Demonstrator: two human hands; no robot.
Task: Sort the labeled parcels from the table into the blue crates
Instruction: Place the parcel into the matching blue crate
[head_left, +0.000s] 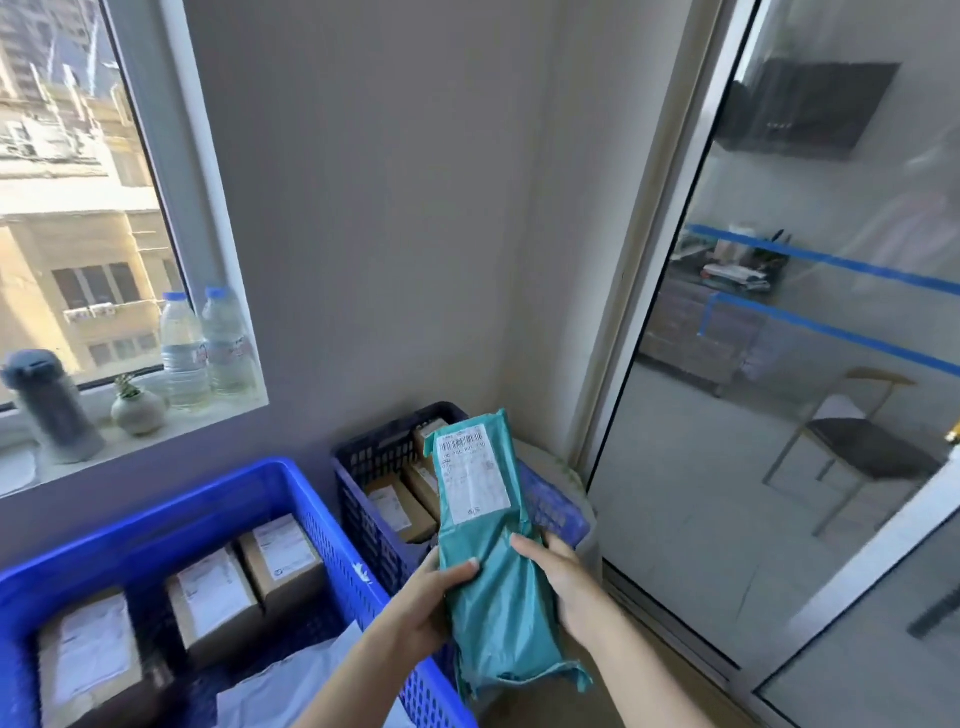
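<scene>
We log the near blue crate (171, 499) at lower left and the far blue crate (363, 457) straight ahead. The teal parcel (493, 597) hangs before the far one, long axis pointing toward it. Our left hand (426, 603) and right hand (563, 587) grip its flanks. Its label (470, 478) is illegible, so the destination is probably the far crate.

Bare left hand (423, 603) and right hand (563, 587) (short nails), forearms (641, 662) uncovered.

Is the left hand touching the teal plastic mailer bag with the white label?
Touching. Head view: the left hand grips the teal plastic mailer bag, thumb pressed across its front.
</scene>
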